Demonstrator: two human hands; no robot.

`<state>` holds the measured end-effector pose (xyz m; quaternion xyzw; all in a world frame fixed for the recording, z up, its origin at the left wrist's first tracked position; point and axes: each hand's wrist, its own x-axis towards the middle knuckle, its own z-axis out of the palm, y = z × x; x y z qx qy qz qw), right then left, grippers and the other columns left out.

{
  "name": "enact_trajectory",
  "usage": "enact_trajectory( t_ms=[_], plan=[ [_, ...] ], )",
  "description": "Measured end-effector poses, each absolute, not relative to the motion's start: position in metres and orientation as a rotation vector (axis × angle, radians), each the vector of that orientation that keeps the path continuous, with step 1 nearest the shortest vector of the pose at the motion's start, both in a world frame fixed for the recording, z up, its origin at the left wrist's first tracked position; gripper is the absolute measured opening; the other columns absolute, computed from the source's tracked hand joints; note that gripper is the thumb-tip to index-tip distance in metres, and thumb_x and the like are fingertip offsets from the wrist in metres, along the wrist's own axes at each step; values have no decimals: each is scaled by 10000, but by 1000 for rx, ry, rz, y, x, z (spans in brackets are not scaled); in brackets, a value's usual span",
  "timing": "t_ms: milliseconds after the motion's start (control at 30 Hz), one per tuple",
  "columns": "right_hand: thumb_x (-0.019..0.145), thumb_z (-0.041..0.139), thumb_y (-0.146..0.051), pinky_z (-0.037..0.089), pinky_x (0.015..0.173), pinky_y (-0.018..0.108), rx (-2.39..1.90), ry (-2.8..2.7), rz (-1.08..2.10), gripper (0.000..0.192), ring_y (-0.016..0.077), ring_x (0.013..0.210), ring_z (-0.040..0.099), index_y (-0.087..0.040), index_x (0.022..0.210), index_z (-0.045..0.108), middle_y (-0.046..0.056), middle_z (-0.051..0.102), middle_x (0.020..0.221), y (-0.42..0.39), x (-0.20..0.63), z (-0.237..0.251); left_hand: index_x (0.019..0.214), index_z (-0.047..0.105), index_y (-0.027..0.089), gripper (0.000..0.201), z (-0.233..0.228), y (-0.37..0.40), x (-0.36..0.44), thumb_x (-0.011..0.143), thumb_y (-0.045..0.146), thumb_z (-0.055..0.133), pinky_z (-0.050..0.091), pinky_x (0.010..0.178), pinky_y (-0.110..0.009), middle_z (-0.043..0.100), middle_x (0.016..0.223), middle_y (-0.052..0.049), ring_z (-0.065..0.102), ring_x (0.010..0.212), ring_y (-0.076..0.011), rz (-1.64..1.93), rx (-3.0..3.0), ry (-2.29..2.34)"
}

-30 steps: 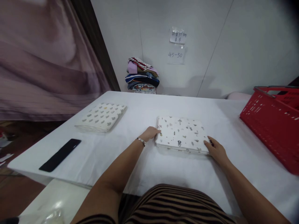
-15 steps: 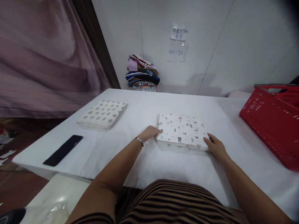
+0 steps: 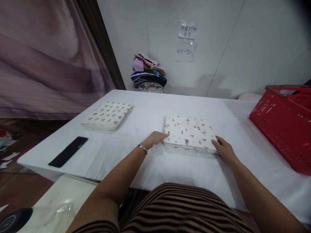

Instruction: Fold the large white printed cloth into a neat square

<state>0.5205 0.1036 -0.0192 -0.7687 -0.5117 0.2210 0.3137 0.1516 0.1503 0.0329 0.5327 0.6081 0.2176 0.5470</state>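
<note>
A folded white cloth (image 3: 189, 133) with small grey and brown prints lies flat on the white-covered table (image 3: 145, 111) in front of me. My left hand (image 3: 156, 138) grips its left edge, thumb on top and the other fingers hidden at the side. At the right edge, my right hand (image 3: 223, 148) holds the near corner the same way, thumb on the upper face. A second folded cloth (image 3: 108, 116), white with grey leaf-like shapes, rests apart on the table's left side.
A black flat strip (image 3: 68, 151) lies near the table's left front edge. The red plastic basket (image 3: 279, 126) stands at the right. Behind the table's far edge rises a pile of folded fabrics (image 3: 148, 73) against the wall. A pink curtain (image 3: 48, 64) hangs at left.
The view has shifted slightly, so everything sits a little higher in the picture. Both hands stay on the same edges of the cloth, which keeps its place on the table.
</note>
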Motion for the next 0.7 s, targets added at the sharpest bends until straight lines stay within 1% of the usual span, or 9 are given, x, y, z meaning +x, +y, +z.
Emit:
enact_trajectory(
  t_ms=[133, 233, 300, 467, 600, 700],
  plan=[
    [756, 553, -526, 458, 849, 342, -2026, -1336, 588, 613, 253, 963, 604, -151, 1239, 605, 105, 664, 1110, 104, 521, -19, 591, 514, 176, 413, 32, 139, 152, 588, 514, 751, 196, 488, -256, 364, 505, 54, 279, 481, -77, 552, 1282, 1467],
    [755, 549, -526, 460, 852, 348, -2001, -1339, 586, 610, 257, 969, 607, -155, 1236, 608, 102, 668, 1102, 104, 521, -20, 552, 469, 179, 423, 26, 133, 156, 561, 480, 767, 190, 490, -252, 338, 513, 62, 271, 498, -75, 628, 1330, 1499],
    [752, 549, -530, 461, 853, 352, -2000, -1333, 589, 619, 258, 970, 609, -153, 1240, 606, 102, 670, 1097, 104, 521, -20, 526, 433, 182, 441, 22, 132, 158, 575, 484, 751, 183, 491, -251, 311, 509, 65, 262, 503, -75, 673, 1356, 1518],
    [744, 560, -518, 462, 860, 359, -2006, -1315, 603, 611, 265, 983, 606, -156, 1234, 611, 102, 671, 1103, 104, 519, -16, 505, 397, 185, 461, 19, 128, 162, 618, 506, 708, 181, 491, -250, 293, 501, 63, 256, 510, -80, 712, 1381, 1521],
    [747, 555, -512, 457, 872, 371, -2031, -1311, 630, 621, 270, 984, 606, -140, 1241, 604, 116, 668, 1105, 102, 516, -12, 520, 439, 177, 441, 26, 124, 163, 651, 525, 674, 201, 500, -248, 300, 504, 59, 274, 526, -85, 736, 1387, 1525],
    [753, 546, -518, 457, 870, 369, -2024, -1318, 627, 616, 264, 978, 609, -147, 1242, 603, 110, 666, 1109, 103, 518, -14, 538, 476, 170, 444, 26, 121, 163, 642, 551, 679, 205, 499, -247, 317, 506, 57, 291, 528, -87, 725, 1356, 1524]
  ],
)
